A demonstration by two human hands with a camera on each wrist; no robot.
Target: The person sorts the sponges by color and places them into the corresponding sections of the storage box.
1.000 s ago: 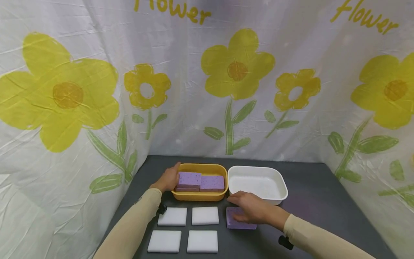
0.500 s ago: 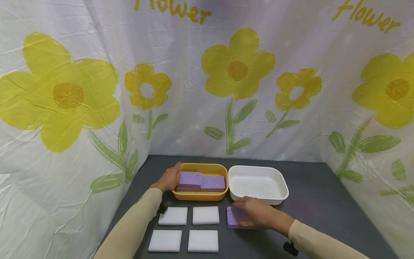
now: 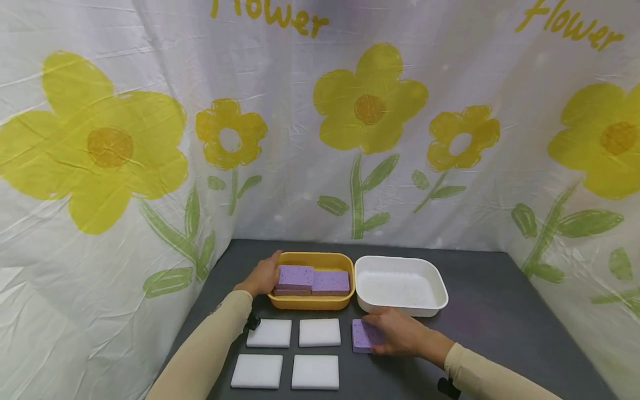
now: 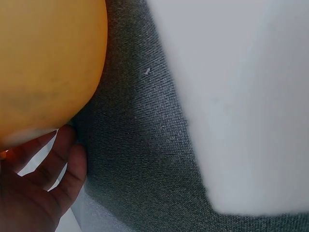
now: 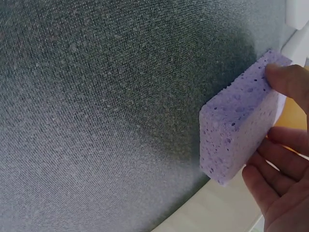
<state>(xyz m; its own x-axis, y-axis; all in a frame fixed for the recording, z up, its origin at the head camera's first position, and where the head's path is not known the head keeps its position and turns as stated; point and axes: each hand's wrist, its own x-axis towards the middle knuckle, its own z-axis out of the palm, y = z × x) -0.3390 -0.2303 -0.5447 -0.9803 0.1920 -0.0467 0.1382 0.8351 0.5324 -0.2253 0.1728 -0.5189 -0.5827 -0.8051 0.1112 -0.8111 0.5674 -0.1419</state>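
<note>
My right hand (image 3: pixel 402 333) grips a purple sponge (image 3: pixel 364 335) on the dark table, just in front of the white tub (image 3: pixel 367 303). In the right wrist view, the thumb lies on one long edge of the sponge (image 5: pixel 227 125) and the fingers on the opposite side. At the left end of a yellow tub (image 3: pixel 310 303), my left hand (image 3: pixel 261 276) holds the rim. The left wrist view shows its fingers (image 4: pixel 63 150) against the outer wall; the thumb is hidden. Several purple sponges (image 3: pixel 330 282) lie inside the yellow tub, some stacked at its left.
Several white sponge blocks (image 3: pixel 315 372) lie in two rows on the dark table (image 3: pixel 480 311), in front of the yellow tub. The white tub stands close beside the yellow one. A white curtain (image 3: pixel 280 211) painted with yellow flowers encloses the table at the back and sides.
My right hand has lowered over the purple sponge and closed its thumb and fingers on it. The left hand keeps its place at the yellow tub.
</note>
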